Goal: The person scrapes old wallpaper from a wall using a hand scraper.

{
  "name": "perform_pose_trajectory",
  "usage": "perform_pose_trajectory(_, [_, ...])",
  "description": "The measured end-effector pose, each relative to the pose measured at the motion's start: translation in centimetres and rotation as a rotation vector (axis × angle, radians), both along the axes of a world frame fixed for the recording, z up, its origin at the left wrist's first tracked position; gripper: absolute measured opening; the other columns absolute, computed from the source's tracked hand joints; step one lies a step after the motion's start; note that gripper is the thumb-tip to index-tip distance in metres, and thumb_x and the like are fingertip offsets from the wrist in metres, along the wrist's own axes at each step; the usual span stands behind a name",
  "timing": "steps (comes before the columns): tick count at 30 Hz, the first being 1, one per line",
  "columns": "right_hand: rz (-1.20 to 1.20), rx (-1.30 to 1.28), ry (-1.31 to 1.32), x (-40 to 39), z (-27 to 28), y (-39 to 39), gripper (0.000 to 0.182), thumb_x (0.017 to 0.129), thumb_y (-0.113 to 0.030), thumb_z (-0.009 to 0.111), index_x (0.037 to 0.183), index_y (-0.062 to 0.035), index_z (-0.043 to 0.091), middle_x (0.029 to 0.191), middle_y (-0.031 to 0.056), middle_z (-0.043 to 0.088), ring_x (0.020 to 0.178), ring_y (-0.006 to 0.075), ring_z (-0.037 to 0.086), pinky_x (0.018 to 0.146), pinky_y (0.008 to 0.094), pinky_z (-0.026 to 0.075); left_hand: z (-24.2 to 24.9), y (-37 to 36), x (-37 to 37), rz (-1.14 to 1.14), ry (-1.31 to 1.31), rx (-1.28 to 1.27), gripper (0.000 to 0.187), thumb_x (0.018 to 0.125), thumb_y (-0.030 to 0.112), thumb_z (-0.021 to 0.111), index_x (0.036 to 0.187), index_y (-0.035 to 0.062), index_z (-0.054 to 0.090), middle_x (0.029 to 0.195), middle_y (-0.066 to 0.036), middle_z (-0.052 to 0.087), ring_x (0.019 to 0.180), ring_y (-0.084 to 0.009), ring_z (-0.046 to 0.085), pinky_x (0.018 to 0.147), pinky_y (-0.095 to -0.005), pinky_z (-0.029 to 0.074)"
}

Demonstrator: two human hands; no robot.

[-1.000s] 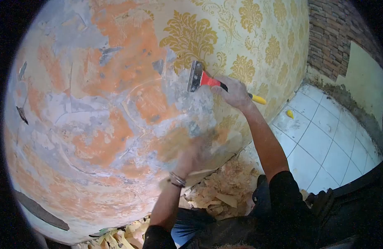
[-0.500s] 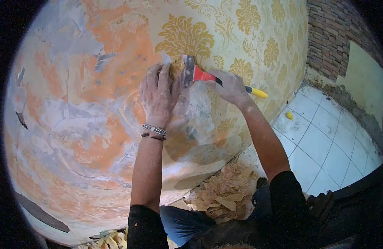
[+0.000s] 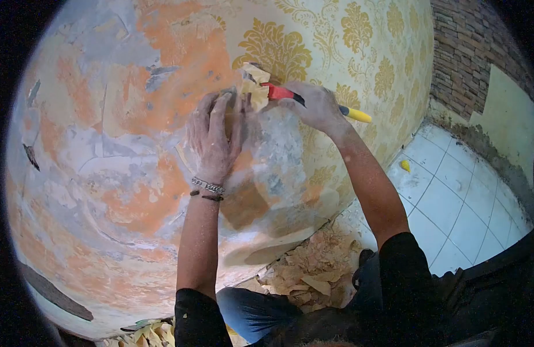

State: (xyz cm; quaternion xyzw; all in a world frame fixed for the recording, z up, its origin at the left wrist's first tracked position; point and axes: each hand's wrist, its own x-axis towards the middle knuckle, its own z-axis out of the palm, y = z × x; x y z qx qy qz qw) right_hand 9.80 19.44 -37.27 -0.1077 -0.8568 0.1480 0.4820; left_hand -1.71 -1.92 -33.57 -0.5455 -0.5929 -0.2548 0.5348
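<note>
My right hand (image 3: 318, 108) is wrapped round the handle of a scraper (image 3: 281, 93), red near the blade with a yellow end. A torn piece of wallpaper (image 3: 255, 91) lies over the scraper's blade and hides most of it. My left hand (image 3: 215, 133), dusty and with a chain bracelet at the wrist, rests against the wall left of the blade. Its fingers are stretched out, with the tips close to the torn piece. Gold-patterned wallpaper (image 3: 277, 51) still covers the wall above and to the right of the scraper.
Bare wall (image 3: 180, 75) with orange and grey patches spreads to the left. Scraps of paper (image 3: 313, 266) are heaped at the wall's foot, by my knees. White floor tiles (image 3: 437, 205) lie to the right, with a small yellow object (image 3: 405, 166) on them. Beyond is a brick-patterned wall (image 3: 466, 49).
A piece of wallpaper has come loose and now folds over the scraper's blade, which showed bare before. My left hand has shifted slightly left and down.
</note>
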Motion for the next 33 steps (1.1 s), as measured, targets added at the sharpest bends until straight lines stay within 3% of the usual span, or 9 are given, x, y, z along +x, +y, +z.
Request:
perform_pose_trajectory(7, [-0.029,-0.065,-0.055,1.3,1.9,-0.6,0.041,0.084,-0.046,0.064,0.11,-0.0144,0.065,0.097,0.01,0.068,0.089,0.0309,0.065,0.078,0.0407,0.051,-1.0,0.0,-1.1,-0.152,-0.043,0.075,0.056,0.082,0.017,0.068,0.132,0.0051,0.046,0.129,-0.019,0.05,0.12,-0.0345,0.047,0.101,-0.0448,0.038])
perform_pose_trajectory(10, [0.008,0.176,0.076,0.4,3.6,-2.9,0.043,0.081,-0.048,0.066,0.11,-0.0156,0.066,0.097,0.008,0.068,0.089,0.0309,0.065,0.078,0.0413,0.051,-0.7,-0.3,-1.2,-0.318,-0.031,0.183,0.064,0.085,0.023,0.064,0.137,0.0001,0.035,0.135,-0.023,0.041,0.127,-0.037,0.039,0.106,-0.0458,0.032])
perform_pose_trajectory(13, [0.131,0.395,-0.12,2.0,3.5,-5.0,0.044,0.079,-0.048,0.068,0.111,-0.0166,0.066,0.096,0.0074,0.067,0.09,0.0303,0.065,0.079,0.0421,0.052,-1.2,-1.7,-1.6,-0.546,-0.199,0.355,0.067,0.087,0.026,0.06,0.139,-0.0028,0.03,0.141,-0.026,0.033,0.131,-0.0381,0.032,0.108,-0.0469,0.027])
perform_pose_trajectory(17, [0.104,0.195,-0.119,4.5,-0.1,-4.0,0.04,0.081,-0.043,0.068,0.108,-0.0135,0.065,0.09,0.0099,0.066,0.083,0.0321,0.065,0.074,0.042,0.051,0.2,-3.7,0.1,-0.283,-0.142,0.355,0.072,0.086,0.03,0.061,0.142,-0.0016,0.029,0.144,-0.026,0.029,0.135,-0.0379,0.028,0.11,-0.0504,0.022])
perform_pose_trajectory(19, [0.098,0.071,-0.014,4.8,-1.8,-2.8,0.039,0.082,-0.041,0.068,0.107,-0.0117,0.064,0.087,0.0118,0.066,0.081,0.033,0.064,0.072,0.0422,0.051,1.0,-4.2,0.7,0.122,-0.005,0.146,0.069,0.087,0.03,0.06,0.145,0.0058,0.03,0.151,-0.024,0.023,0.139,-0.0368,0.025,0.113,-0.0513,0.019])
perform_pose_trajectory(23, [0.002,-0.223,0.11,4.4,-2.9,-1.1,0.044,0.088,-0.045,0.058,0.106,-0.0057,0.06,0.083,0.0194,0.064,0.083,0.0375,0.064,0.072,0.0471,0.049,0.1,-4.2,0.2,0.315,-0.029,-0.014,0.07,0.086,0.029,0.061,0.146,0.0095,0.032,0.154,-0.021,0.021,0.143,-0.036,0.018,0.114,-0.0521,0.016])
perform_pose_trajectory(25, [-0.092,-0.222,0.031,4.1,-2.6,-0.7,0.04,0.089,-0.041,0.058,0.108,-0.0065,0.061,0.084,0.0187,0.065,0.082,0.0368,0.064,0.071,0.0439,0.049,-1.5,-4.7,1.0,0.132,-0.049,-0.445,0.07,0.084,0.027,0.063,0.145,0.0098,0.035,0.153,-0.021,0.025,0.142,-0.0367,0.022,0.114,-0.0532,0.017])
perform_pose_trajectory(28, [-0.109,-0.172,-0.038,2.7,-2.8,0.5,0.041,0.09,-0.044,0.056,0.109,-0.0074,0.06,0.086,0.0188,0.066,0.084,0.0376,0.064,0.072,0.0455,0.049,-4.1,-5.8,1.4,0.01,-0.051,-0.547,0.066,0.082,0.024,0.063,0.142,0.0097,0.04,0.15,-0.022,0.03,0.138,-0.0371,0.03,0.113,-0.0546,0.02])
perform_pose_trajectory(33, [-0.111,-0.118,-0.01,1.2,1.6,-2.8,0.044,0.091,-0.049,0.051,0.105,-0.0075,0.057,0.09,0.0195,0.066,0.087,0.0394,0.064,0.074,0.0496,0.049,-8.4,-8.8,-0.2,0.049,-0.108,-0.238,0.056,0.082,0.017,0.062,0.135,0.0082,0.047,0.144,-0.022,0.039,0.133,-0.0372,0.038,0.11,-0.0552,0.026])
